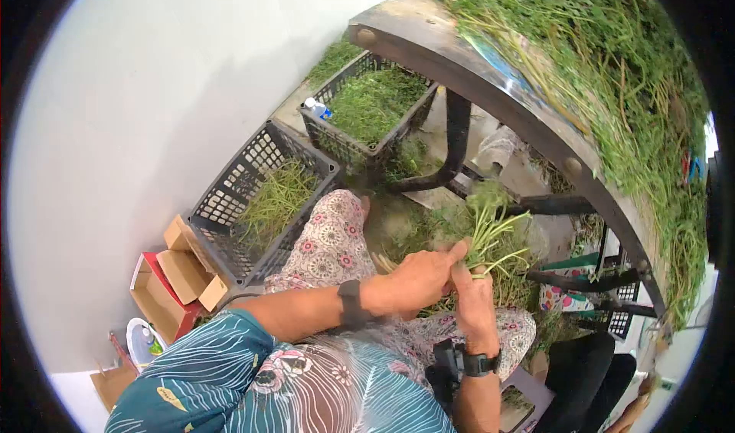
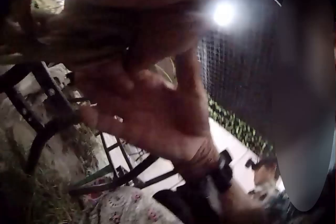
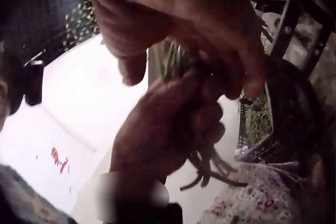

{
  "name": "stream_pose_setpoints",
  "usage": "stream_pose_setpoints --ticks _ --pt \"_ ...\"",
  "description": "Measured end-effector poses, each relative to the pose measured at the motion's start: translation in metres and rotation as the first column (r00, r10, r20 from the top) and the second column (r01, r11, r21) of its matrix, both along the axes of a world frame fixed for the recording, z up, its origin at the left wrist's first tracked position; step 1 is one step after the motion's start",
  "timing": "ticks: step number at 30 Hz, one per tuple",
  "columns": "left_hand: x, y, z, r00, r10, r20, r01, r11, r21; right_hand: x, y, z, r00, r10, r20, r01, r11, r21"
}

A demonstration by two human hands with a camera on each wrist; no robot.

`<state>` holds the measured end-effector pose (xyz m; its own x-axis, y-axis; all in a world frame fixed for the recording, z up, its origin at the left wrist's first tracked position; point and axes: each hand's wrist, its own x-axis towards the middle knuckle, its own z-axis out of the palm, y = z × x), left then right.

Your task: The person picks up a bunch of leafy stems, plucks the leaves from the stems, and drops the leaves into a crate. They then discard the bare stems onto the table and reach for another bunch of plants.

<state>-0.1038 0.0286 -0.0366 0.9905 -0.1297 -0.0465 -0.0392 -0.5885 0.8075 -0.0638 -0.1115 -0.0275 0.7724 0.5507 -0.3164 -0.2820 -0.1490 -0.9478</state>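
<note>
Two hands: the left (image 1: 406,284) and right (image 1: 476,307) meet above the lap, and I judge both have hold of the stems (image 1: 491,241)
Left fingers: mostly curled, a few stem ends (image 3: 206,167) poking past the fist; the index reaches towards the right thumb
Right fingers: bent, thumb close to them, pinching the bunch; I cannot tell how tightly
Stems: between the hands, fanning out past the right one in my head view, near the patterned trousers (image 1: 328,238)
Crates: the near one (image 1: 253,157) holds pale stems, the far one (image 1: 371,160) leafy greens, with a bottle (image 1: 316,109) at its rim
Table: its curved edge (image 1: 528,123) rises beyond the hands, with greens (image 1: 605,58) heaped on top
Risk: a loose pinch could let thin stems slide out of the fan, and a hard squeeze or twist could bruise or snap them; loose tips could also catch on the other hand's fingers
Hidden: where the fingers overlap I cannot count the stems or see the inner grip; my left wrist view is dark and blurred, a grey patch covers its right side, and the table's far side is cut off
</note>
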Motion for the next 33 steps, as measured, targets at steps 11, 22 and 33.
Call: stream_pose_setpoints --ticks 11,22,33 --pt "-0.031 -0.021 0.037 0.992 -0.112 -0.065 0.109 0.993 -0.044 -0.02 -0.025 -0.002 0.988 -0.133 -0.079 0.153 0.915 0.373" --pt "-0.018 0.012 0.007 0.997 0.074 0.03 -0.059 0.934 -0.353 0.003 -0.05 -0.039 0.936 -0.013 -0.352 0.268 0.675 0.687" --pt "0.003 0.021 0.025 0.969 0.227 0.097 -0.158 0.872 -0.463 -0.007 -0.043 -0.044 0.863 0.113 -0.493 0.293 0.684 0.668"
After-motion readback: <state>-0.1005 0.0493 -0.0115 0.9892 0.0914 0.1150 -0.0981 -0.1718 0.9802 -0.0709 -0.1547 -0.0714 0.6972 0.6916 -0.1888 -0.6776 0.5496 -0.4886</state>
